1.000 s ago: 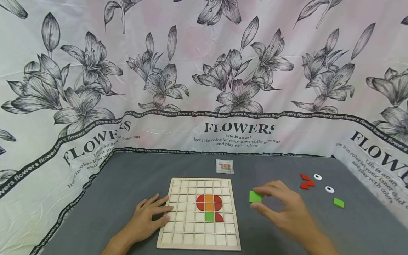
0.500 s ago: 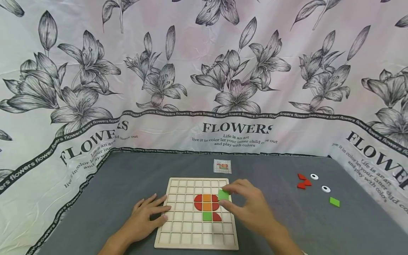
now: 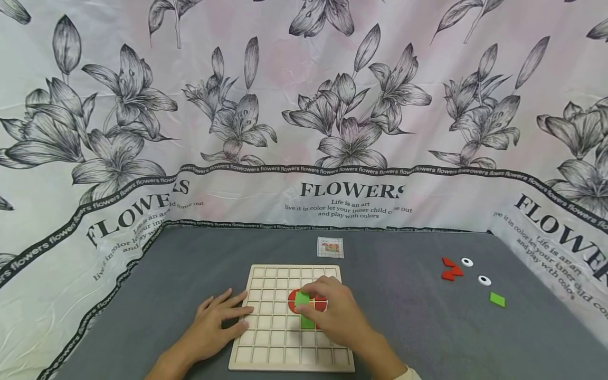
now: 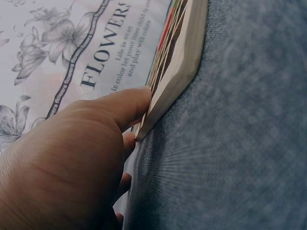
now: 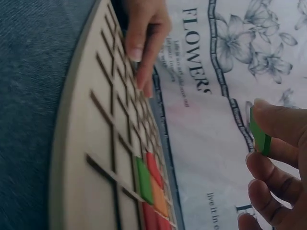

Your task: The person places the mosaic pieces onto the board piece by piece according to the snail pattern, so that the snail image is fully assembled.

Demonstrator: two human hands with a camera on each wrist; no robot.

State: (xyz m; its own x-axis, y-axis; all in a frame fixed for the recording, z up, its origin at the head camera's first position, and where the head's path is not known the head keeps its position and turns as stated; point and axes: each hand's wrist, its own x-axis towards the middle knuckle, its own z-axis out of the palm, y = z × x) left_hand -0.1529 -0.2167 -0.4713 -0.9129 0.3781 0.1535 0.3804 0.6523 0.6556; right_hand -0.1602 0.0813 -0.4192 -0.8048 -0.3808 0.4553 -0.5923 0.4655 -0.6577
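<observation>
Between the thumb and index finger of my right hand [image 3: 339,311] is a green square tile [image 3: 302,299]. The right wrist view shows this held tile [image 5: 259,133] raised off the wooden grid board [image 3: 266,353]. Beneath the hand, red rounded pieces [image 3: 292,302] and another green square [image 3: 307,322] lie in the board's cells. An orange square [image 5: 159,195] is in the grid too, partly hidden by the hand in the head view. My left hand [image 3: 214,324] rests against the board's left edge with fingers extended; its thumb [image 4: 129,105] touches the rim in the left wrist view.
A small printed picture card [image 3: 330,247] lies behind the board. On the grey cloth to the right are several red pieces [image 3: 448,275], two white discs with dark centres [image 3: 484,281] and a loose green piece [image 3: 497,300]. A flower-printed curtain [image 3: 247,195] encloses the back and sides.
My right hand has carried the green tile leftward from beside the board to over the coloured pieces. The left hand stays at the board's edge. The view has shifted slightly.
</observation>
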